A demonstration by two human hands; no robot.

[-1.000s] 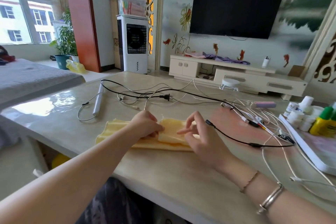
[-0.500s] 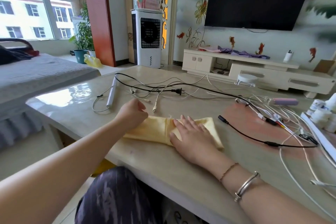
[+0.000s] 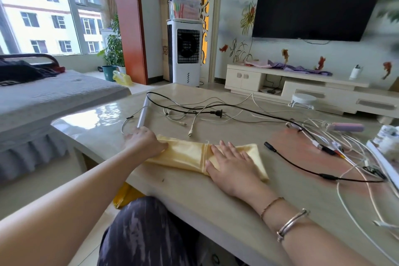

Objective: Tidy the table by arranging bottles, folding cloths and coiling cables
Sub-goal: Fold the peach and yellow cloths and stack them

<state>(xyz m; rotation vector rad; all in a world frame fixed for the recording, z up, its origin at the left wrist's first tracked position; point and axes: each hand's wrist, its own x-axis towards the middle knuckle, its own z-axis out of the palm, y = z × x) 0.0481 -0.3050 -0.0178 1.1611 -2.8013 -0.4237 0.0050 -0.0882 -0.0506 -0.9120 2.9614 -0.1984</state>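
A yellow cloth (image 3: 185, 154) lies folded into a long strip near the table's front edge. My left hand (image 3: 144, 141) covers its left end with fingers curled down over the fabric. My right hand (image 3: 232, 165) lies flat on its right half, fingers straight and spread. A black power cable (image 3: 218, 106) with a plug and several white cables (image 3: 187, 114) sprawl loose behind the cloth. A second black cable (image 3: 302, 169) runs right of the cloth. White bottles (image 3: 388, 136) stand blurred at the far right.
A white stick-shaped device (image 3: 143, 113) lies behind my left hand. A pink cylinder (image 3: 347, 127) and a tangle of white wires sit at the right, next to a white tray edge (image 3: 380, 162). The beige table (image 3: 216, 201) stretches toward me.
The cloth has gone from a wider fold being pinched by both hands to a long narrow strip. My right hand now presses flat on it. The view shifted left.
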